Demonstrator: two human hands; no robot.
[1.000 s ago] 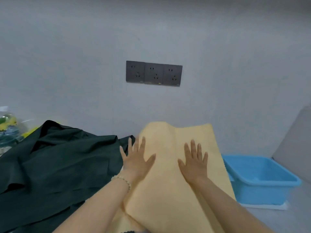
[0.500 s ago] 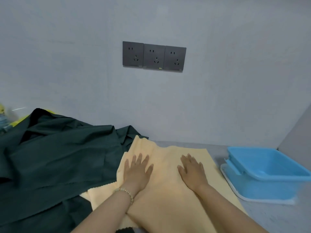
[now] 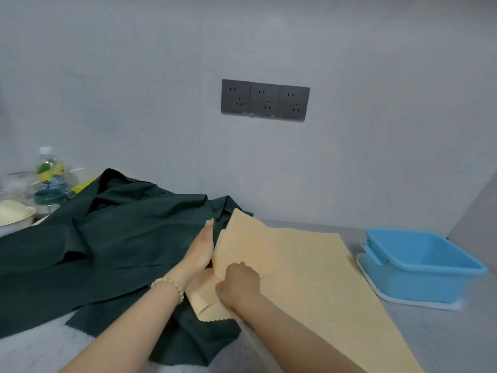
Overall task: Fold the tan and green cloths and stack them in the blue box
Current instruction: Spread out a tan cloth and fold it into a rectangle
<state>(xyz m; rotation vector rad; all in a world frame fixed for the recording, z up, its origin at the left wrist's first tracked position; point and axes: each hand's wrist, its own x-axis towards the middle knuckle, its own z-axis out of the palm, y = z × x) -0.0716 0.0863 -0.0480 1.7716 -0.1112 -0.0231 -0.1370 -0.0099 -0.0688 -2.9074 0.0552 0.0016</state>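
No readable writing anywhere. The clear bottle [image 3: 49,175] at 9 o'clock has a yellow-green label, text too blurred to read. The triple grey socket panel [image 3: 265,100] on the wall at 12 o'clock carries no legible marks.

Tan cloth [image 3: 301,270] lies spread on the grey tabletop [image 3: 441,335], centre to 5 o'clock, its left edge overlapping the green cloth [image 3: 107,243]. A lower tan layer with a zigzag-cut edge sticks out under the right hand. Green cloth is heaped and rumpled from 9 to 7 o'clock, unfolded, partly under the tan one.

Left hand [image 3: 201,250] is flat and open, fingers straight, set edge-on against the raised left border of the tan cloth, with the green cloth beneath it. Bead bracelet [image 3: 168,285] on the left wrist. Right hand [image 3: 238,284] is closed, pinching the tan cloth's left edge near the fold; its fingertips are hidden in the fabric.

Blue box [image 3: 419,267] sits at 3 o'clock on a white lid or tray [image 3: 390,296], near the tan cloth's right edge but apart from it. Nothing is visible inside.

Clutter at 9 o'clock behind the green cloth: a cream bowl [image 3: 13,214], a jar with a teal lid [image 3: 48,197] and clear plastic wrap, all partly blocked by the green heap. A grey side wall closes the far right.
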